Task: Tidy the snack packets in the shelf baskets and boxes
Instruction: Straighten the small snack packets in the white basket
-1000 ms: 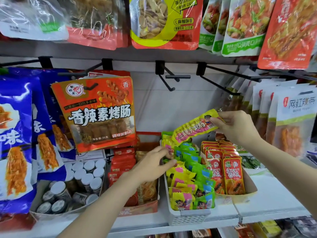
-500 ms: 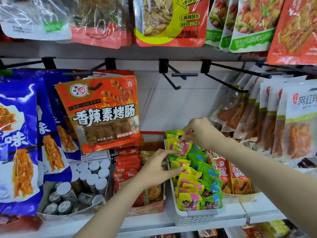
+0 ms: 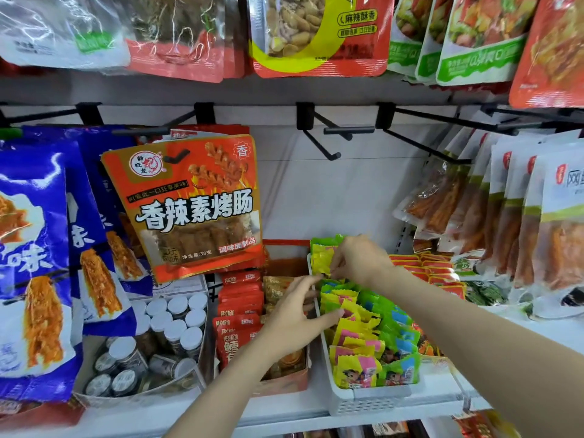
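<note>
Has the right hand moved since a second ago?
Yes. The right hand has come down and left, from above the red packets to the back of the white basket.

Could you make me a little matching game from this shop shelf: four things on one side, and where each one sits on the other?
Things:
1. white basket
2. lidded jars
3. orange sausage-snack bag
4. red packets

Places:
A. hanging on a peg, upper left of the hands
B. far left on the shelf, in a box
C. right of the basket, behind the right arm
D. under both hands, full of yellow and green packets

Pairs: 1-D, 2-B, 3-A, 4-C
</note>
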